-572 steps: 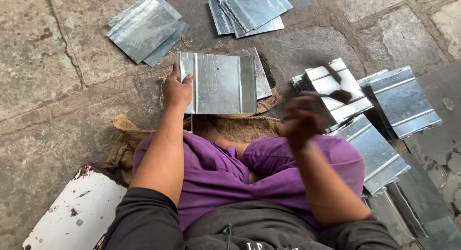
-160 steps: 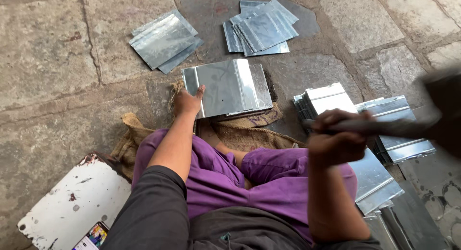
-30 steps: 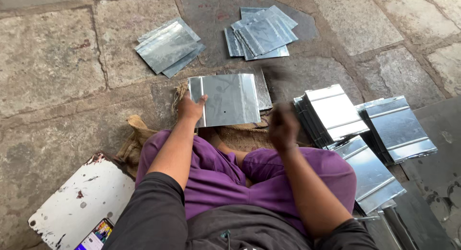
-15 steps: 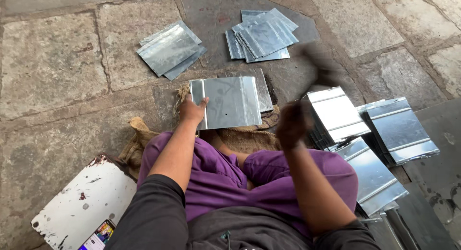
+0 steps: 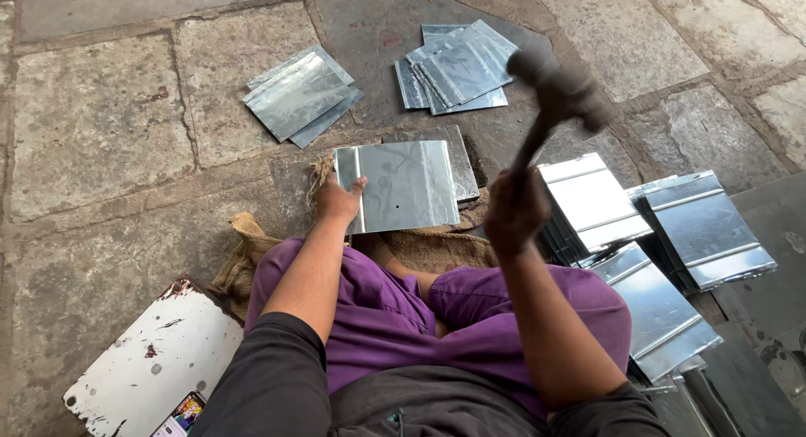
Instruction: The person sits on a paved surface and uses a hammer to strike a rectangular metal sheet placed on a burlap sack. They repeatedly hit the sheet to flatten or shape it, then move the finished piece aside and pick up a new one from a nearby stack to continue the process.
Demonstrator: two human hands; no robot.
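Sitting cross-legged on a stone floor (image 5: 101, 143) in purple trousers (image 5: 395, 311), the person works just ahead of the knees, with a white paint-spattered board (image 5: 151, 366) lying nearest on the left and a phone's corner (image 5: 180, 416) beside it. The left hand (image 5: 338, 200) presses on the left edge of a flat metal sheet (image 5: 403, 185), its fingers together and laid over that edge; the sheet rests on a dark block (image 5: 462, 156) and brown burlap sacking (image 5: 252, 244). The right hand (image 5: 514, 210) is raised above the lap, its fingers clamped round the handle of a hammer (image 5: 558, 93), whose blurred head stands high over the sheet's right side, clear of it. To the right, stacks of ribbed metal sheets (image 5: 705, 227) lie close together on the floor beside the right knee. Farther off, two loose piles of flat sheets lie well apart from the hands: one (image 5: 302, 93) at the left, another (image 5: 457, 68) at the middle.
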